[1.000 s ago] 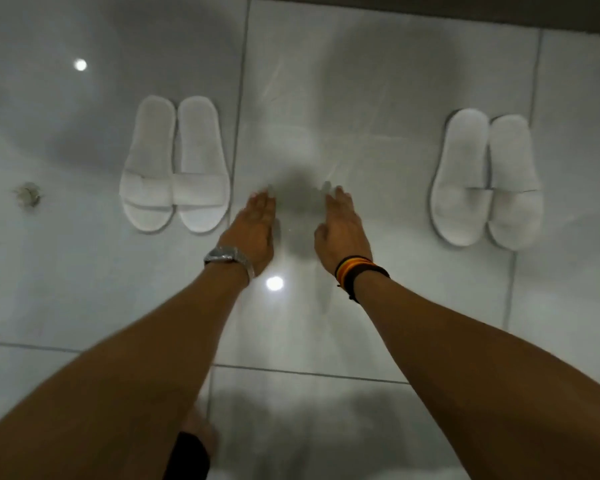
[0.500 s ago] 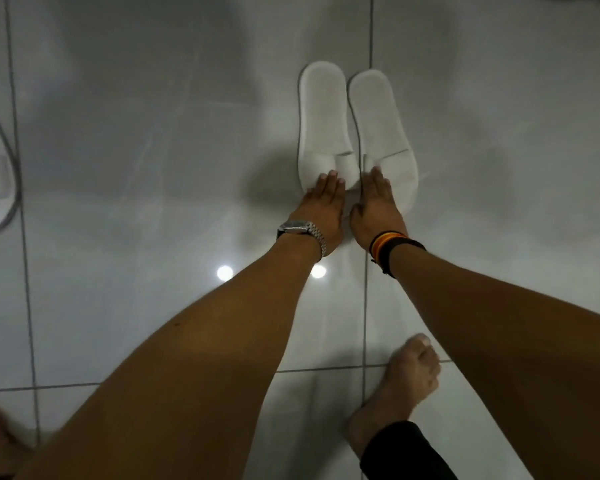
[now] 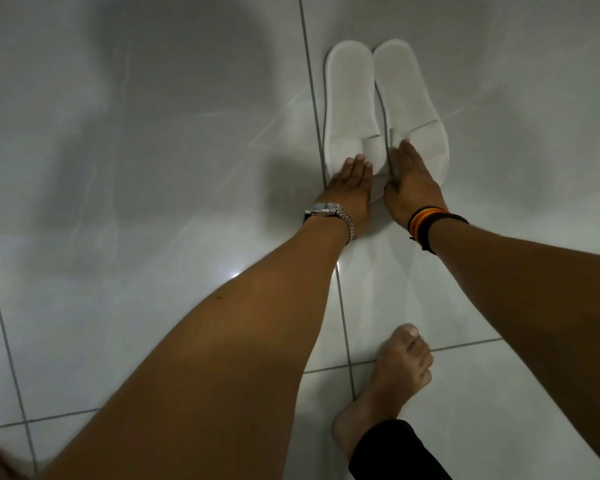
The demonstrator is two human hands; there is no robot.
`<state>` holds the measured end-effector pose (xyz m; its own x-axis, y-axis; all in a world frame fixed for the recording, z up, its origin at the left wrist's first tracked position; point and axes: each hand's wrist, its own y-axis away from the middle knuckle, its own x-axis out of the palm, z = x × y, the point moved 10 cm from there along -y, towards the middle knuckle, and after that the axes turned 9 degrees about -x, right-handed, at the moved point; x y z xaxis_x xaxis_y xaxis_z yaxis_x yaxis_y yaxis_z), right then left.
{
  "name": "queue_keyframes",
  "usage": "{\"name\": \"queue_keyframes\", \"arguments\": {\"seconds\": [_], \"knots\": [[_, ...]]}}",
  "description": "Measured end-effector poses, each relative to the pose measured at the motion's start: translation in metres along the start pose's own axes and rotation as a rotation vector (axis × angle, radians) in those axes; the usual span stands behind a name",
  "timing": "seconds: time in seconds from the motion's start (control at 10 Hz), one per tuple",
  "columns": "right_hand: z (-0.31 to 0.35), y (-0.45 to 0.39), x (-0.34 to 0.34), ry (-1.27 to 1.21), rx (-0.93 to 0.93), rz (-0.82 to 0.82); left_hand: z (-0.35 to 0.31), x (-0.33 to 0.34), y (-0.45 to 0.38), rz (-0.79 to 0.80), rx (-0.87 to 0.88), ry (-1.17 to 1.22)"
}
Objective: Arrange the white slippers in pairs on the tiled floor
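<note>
Currently, the left hand lies flat, fingers extended and together, palm down on the toe end of the left slipper. It grips nothing; the fingertips rest on the toe band. The right hand is likewise flat and unclenched, its fingers laid along the inner edge of the toe band of the right slipper.

Both white slippers lie side by side, touching along their inner edges, toe ends nearest the person, heels pointing away. The pair sits just to the right of a grout line in the tiled floor.

A metal wristwatch is on the left wrist. Striped and dark bracelets circle the right wrist. A bare foot stands on the tiles below the right forearm, with a black trouser hem at its ankle.
</note>
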<state>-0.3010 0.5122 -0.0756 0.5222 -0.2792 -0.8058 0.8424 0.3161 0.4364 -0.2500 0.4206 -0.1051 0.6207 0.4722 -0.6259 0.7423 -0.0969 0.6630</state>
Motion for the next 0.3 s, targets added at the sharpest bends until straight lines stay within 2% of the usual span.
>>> {"name": "queue_keyframes", "arguments": {"seconds": [0.1,0.3], "knots": [[0.001,0.0,-0.012,-0.03,-0.013,-0.043,-0.001,-0.009,0.002,-0.015,-0.006,0.024],[0.019,0.063,-0.022,-0.202,0.078,-0.175,0.018,-0.065,0.054,-0.317,-0.055,0.137]]}}
